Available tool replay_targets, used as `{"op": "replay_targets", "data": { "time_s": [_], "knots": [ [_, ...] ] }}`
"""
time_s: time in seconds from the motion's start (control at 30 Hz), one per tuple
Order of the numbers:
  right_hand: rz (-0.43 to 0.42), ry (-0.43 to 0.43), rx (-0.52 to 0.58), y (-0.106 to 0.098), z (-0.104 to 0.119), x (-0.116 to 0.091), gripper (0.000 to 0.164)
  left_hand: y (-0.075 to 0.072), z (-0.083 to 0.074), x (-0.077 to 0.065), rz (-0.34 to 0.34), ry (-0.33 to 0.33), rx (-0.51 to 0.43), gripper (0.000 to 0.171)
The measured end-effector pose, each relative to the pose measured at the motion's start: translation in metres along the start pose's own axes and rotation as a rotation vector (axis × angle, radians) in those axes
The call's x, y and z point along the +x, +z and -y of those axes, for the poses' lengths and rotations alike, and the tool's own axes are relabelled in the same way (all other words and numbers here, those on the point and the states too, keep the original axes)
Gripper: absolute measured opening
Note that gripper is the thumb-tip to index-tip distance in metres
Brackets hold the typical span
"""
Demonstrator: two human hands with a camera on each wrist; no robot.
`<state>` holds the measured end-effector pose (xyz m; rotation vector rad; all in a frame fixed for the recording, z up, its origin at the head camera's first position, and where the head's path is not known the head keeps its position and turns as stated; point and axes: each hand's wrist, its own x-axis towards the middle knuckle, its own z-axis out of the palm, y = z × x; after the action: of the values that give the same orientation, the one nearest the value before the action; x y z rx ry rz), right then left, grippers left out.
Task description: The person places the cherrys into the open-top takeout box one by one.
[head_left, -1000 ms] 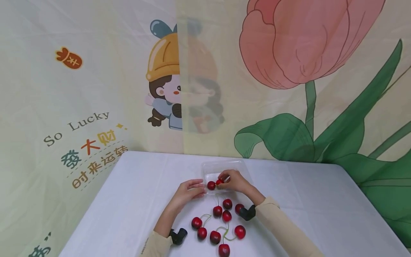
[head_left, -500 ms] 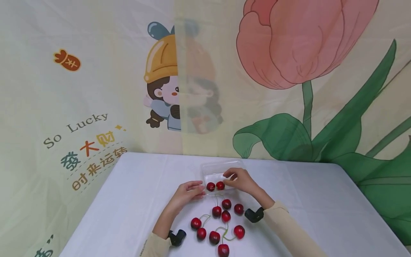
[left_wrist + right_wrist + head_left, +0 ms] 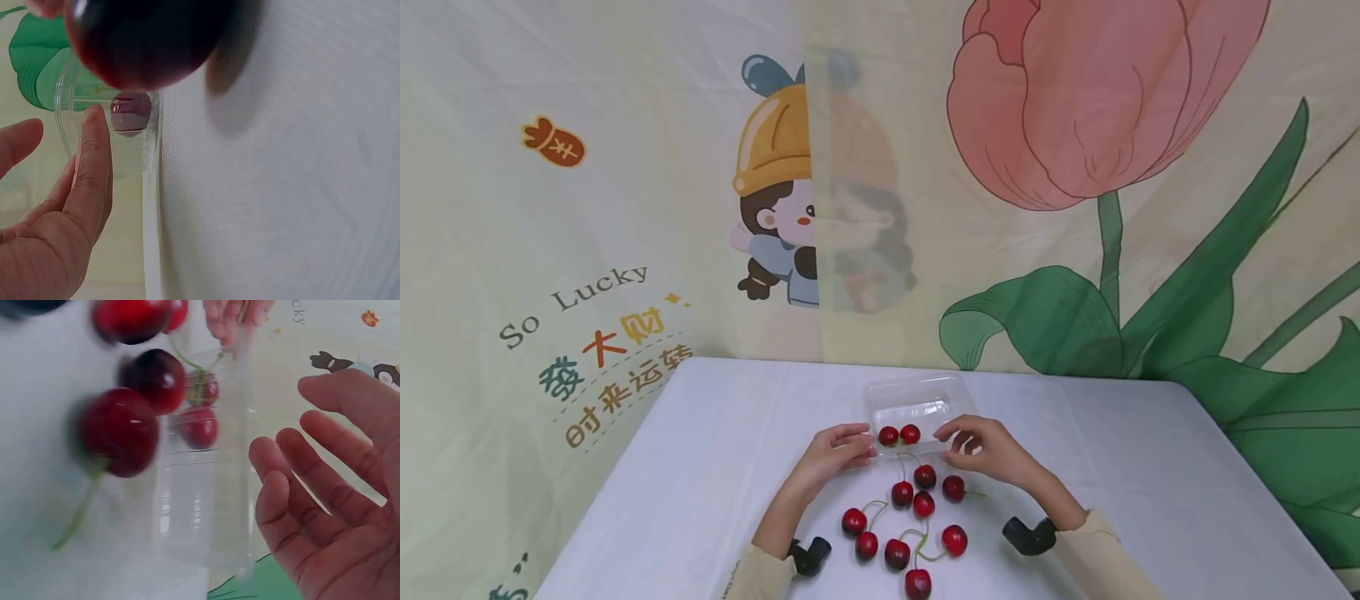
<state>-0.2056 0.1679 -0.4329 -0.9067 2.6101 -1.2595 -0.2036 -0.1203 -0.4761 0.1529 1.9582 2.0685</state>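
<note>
A clear plastic box (image 3: 921, 410) stands near the table's far edge, with two red cherries (image 3: 910, 433) side by side in its left part. My left hand (image 3: 835, 452) is at the box's left side, its fingers extended against or very near the wall. In the left wrist view those fingers (image 3: 92, 153) look nearly straight. Just off the box's right front corner, my right hand (image 3: 992, 452) holds nothing. Its fingers (image 3: 294, 469) are loosely bent and spread in the right wrist view. Several dark red cherries with green stems, among them one cherry (image 3: 953, 488), lie before the box.
The white table (image 3: 737, 417) backs onto a printed cloth (image 3: 880, 333) with a large tulip. More loose cherries, such as one (image 3: 917, 583) at the near edge of the head view, lie between my forearms. A black wrist camera (image 3: 1028, 536) sits on the right wrist.
My right hand has let go of a cherry inside the box and drawn back to the right, out of it. The left hand has stayed at the box's left side.
</note>
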Motion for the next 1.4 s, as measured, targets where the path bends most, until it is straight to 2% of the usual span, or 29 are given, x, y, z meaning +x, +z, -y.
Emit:
{"op": "replay_targets", "data": {
  "time_s": [0.23, 0.47, 0.6, 0.77, 0.97, 1.23, 1.4],
  "knots": [
    [0.009, 0.035, 0.017, 0.006, -0.017, -0.026, 0.024, 0.000, 0.000, 0.000, 0.004, 0.004, -0.018, 0.047],
    [-0.001, 0.120, 0.035, 0.028, -0.034, -0.036, 0.045, -0.003, 0.004, -0.002, -0.017, -0.017, 0.013, 0.047],
    [-0.013, 0.141, 0.022, 0.035, -0.037, -0.039, 0.043, -0.003, 0.005, -0.003, -0.004, -0.019, 0.010, 0.048],
    [-0.016, 0.130, 0.011, 0.035, -0.039, -0.039, 0.035, -0.001, 0.005, -0.004, -0.006, -0.015, 0.007, 0.048],
    [-0.021, 0.100, 0.006, 0.037, -0.039, -0.041, 0.035, 0.000, 0.005, -0.002, -0.004, -0.019, 0.010, 0.048],
    [-0.029, 0.116, 0.005, 0.034, -0.036, -0.042, 0.034, 0.001, 0.003, -0.002, 0.015, -0.007, 0.020, 0.047],
    [-0.078, 0.044, 0.024, 0.027, -0.030, -0.044, 0.031, 0.002, 0.001, -0.002, 0.027, -0.011, 0.013, 0.048]
  ]
}}
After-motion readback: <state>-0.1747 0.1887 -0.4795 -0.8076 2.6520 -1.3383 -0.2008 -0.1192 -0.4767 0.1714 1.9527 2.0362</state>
